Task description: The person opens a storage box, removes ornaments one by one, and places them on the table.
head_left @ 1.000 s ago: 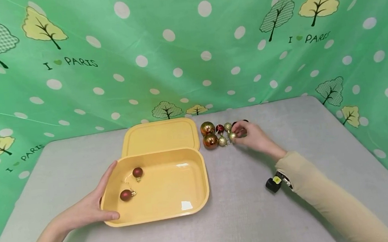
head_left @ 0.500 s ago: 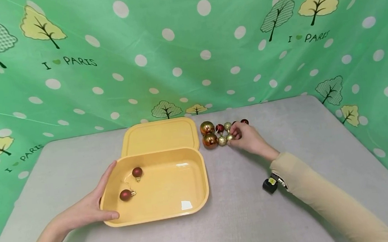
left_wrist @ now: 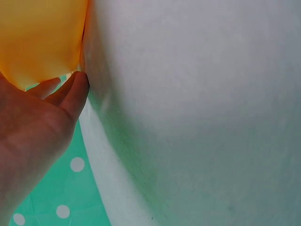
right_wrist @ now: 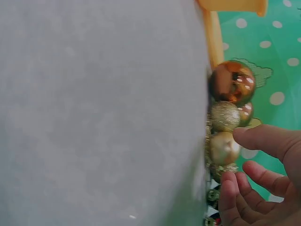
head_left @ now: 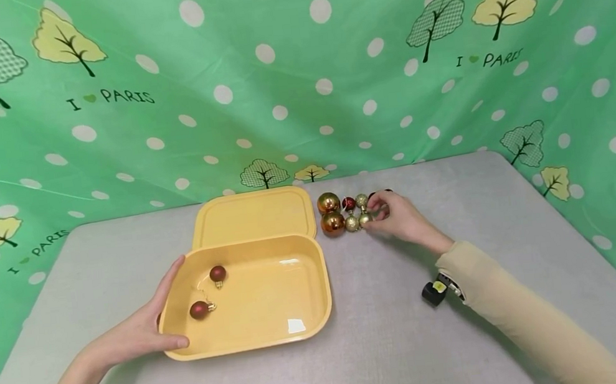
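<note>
My left hand grips the left end of the yellow plastic box, thumb over the rim and fingers along the outer wall. Two dark red baubles lie inside the box. At the back, my right hand is beside a smooth pale gold bauble. In the right wrist view its thumb is right at that bauble's edge, while the other fingers spread apart below. A glittery gold bauble sits alongside. Another glittery gold bauble and a shiny red one stand behind.
Two large shiny copper-gold baubles stand left of the small ones. Dark red baubles behind my right hand are partly hidden. The yellow lid lies flat behind the box. A green patterned cloth hangs behind the grey table.
The smooth gold bauble has shifted slightly left and nearer, beside the glittery one. My right hand moved left with it, then drew back right. The left hand and box stay put.
</note>
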A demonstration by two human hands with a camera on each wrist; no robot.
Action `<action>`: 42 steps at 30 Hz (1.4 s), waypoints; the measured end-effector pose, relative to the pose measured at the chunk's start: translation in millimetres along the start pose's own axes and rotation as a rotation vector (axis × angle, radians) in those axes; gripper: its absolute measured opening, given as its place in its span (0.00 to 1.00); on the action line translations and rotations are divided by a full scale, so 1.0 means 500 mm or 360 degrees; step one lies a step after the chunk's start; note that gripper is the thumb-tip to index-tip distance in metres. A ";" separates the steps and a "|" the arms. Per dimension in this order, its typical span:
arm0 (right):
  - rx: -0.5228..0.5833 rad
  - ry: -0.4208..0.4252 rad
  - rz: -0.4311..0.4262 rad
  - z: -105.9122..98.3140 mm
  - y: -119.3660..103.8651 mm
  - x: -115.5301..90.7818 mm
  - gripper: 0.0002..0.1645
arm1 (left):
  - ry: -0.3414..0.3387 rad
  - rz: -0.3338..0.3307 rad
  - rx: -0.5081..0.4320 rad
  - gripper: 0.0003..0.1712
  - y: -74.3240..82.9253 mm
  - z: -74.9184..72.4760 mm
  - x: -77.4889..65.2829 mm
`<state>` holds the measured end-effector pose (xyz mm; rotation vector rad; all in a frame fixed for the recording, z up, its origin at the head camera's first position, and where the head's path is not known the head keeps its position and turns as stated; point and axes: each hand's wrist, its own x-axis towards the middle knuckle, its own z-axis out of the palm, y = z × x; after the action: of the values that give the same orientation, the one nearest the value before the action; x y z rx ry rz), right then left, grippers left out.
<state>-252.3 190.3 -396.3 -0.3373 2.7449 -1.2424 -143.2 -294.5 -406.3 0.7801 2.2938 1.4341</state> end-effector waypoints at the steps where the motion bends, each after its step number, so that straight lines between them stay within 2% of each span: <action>1: 0.0008 -0.0004 0.0001 -0.003 -0.001 -0.001 0.23 | 0.0000 0.0000 0.0001 0.71 0.000 0.000 0.000; 6: 0.0035 -0.0023 -0.0044 -0.013 -0.011 -0.005 0.25 | -0.0001 0.0005 -0.0003 0.71 -0.002 -0.001 0.001; 9: 0.0052 -0.0042 -0.0115 -0.014 -0.020 -0.007 0.24 | -0.0003 0.0005 -0.0002 0.72 -0.001 -0.001 0.002; 17: 0.0037 -0.0137 -0.0334 -0.003 -0.061 -0.008 0.18 | -0.0006 0.0008 0.0000 0.73 0.003 -0.001 0.004; 22: 0.0061 -0.0248 -0.0469 0.012 -0.101 -0.006 0.16 | -0.0010 0.0004 -0.0009 0.73 0.004 -0.001 0.003; 29: 0.0066 -0.0397 -0.0738 0.037 -0.157 -0.007 0.14 | -0.0020 0.0000 -0.0016 0.73 0.002 0.000 0.002; 42: 0.0074 -0.0663 -0.0888 0.061 -0.249 0.002 0.13 | -0.0016 0.0008 -0.0006 0.73 0.003 0.001 0.000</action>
<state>-227.9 88.3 -322.9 -1.2624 2.3248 -1.1571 -142.6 -293.6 -405.0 0.7910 2.2826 1.4333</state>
